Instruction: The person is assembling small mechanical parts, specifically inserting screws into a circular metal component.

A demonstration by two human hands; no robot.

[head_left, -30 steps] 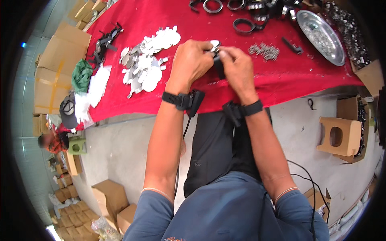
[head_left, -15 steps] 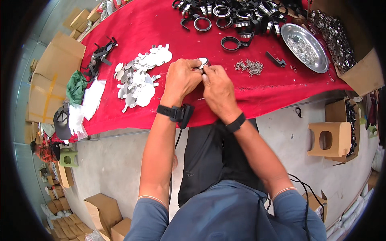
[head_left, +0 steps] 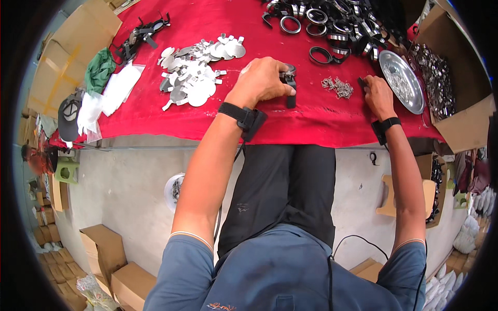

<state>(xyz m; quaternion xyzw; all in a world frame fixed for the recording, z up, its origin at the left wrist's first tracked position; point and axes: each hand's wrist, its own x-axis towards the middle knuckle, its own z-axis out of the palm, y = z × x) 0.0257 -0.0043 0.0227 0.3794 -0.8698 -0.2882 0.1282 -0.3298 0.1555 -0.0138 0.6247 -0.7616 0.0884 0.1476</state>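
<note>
My left hand [head_left: 261,81] is closed on a small black clamp [head_left: 291,88], thumb and fingers at its left side. The clamp has a rounded top, a metal middle and a black stem toward me; its far side is partly hidden. Off to the right, my right hand [head_left: 379,96] has its fingers curled at a dark lever-like piece [head_left: 361,83], mostly hidden by the fingers. Between the hands lies a small heap of metal clips [head_left: 337,87]. Left of my left hand spreads a pile of flat silver-white discs with tabs [head_left: 199,92].
On the red cloth [head_left: 249,122], black and silver rings [head_left: 337,26] are heaped at the far right. An oval metal tray [head_left: 402,83] of small wire parts stands beside a carton of metal pieces [head_left: 433,72]. White bags [head_left: 122,90] and a green cloth [head_left: 100,70] lie left.
My hands have parted. The right hand has moved right to the dark lever piece; the left keeps hold of the clamp, which now stands stem toward me. The whole view has shifted.
</note>
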